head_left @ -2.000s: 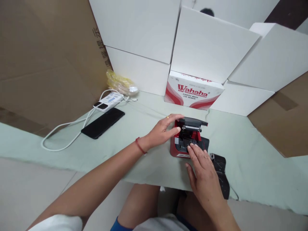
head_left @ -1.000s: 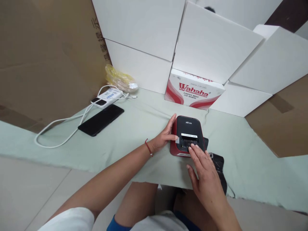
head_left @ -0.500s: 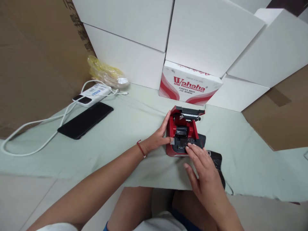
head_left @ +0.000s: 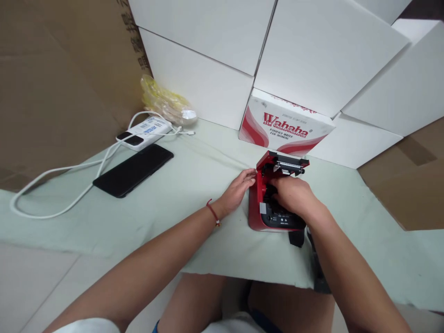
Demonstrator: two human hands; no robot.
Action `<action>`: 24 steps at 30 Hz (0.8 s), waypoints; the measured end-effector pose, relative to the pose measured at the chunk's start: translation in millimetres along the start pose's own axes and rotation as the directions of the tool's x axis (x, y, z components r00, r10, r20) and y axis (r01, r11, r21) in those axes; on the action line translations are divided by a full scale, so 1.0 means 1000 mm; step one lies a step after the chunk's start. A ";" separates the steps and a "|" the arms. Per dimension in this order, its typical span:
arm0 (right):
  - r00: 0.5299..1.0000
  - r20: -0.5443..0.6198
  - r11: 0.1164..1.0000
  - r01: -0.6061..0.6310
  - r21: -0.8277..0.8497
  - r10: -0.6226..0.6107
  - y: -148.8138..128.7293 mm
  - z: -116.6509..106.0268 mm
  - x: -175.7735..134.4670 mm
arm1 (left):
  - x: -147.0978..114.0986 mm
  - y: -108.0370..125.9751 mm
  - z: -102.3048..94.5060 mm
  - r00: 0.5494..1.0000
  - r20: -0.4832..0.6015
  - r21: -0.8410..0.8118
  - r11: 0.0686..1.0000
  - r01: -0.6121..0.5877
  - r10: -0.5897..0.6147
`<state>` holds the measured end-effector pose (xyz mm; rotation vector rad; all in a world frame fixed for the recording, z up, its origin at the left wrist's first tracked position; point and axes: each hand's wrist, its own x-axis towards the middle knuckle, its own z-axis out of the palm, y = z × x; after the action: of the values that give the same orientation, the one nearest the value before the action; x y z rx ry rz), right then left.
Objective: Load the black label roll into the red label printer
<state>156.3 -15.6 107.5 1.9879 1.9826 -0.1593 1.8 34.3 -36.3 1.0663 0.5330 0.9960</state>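
Observation:
A small red and black printer (head_left: 255, 215) sits on the cloth with its lid (head_left: 282, 162) raised, showing a metal bar and a black roller on the lid's underside. My left hand (head_left: 237, 192) rests against its left side, fingers stretched out and close together, fingertips touching near the hinge. My right hand (head_left: 294, 194) reaches down into the printer's red compartment with its fingers curled. The fingertips and whatever they hold are hidden inside. A small grey tab (head_left: 262, 208) shows at the printer's front left corner.
Black objects (head_left: 296, 238) lie beside the printer, partly under my right forearm. To the left are a black phone (head_left: 133, 170), a white power bank (head_left: 145, 132) with a looped white cable (head_left: 52, 215), and a yellowish plastic bag (head_left: 168, 101). Behind stand white boxes (head_left: 291, 51) and a Wahaba carton (head_left: 286, 125).
My right hand has moved from the printer's front panel into its compartment. My left thumb has left the grey tab, and the hand now lies along the side. The view has shifted slightly.

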 end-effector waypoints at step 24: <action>0.926 -0.176 0.825 -0.196 0.530 0.334 0.122 0.089 -0.124 | -0.002 0.022 -0.001 0.994 -0.089 0.257 0.966 -0.033 0.058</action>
<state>287.1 -158.3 80.0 2.7317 1.9197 -0.4038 -9.4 35.7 -17.1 1.2683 0.7335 1.0417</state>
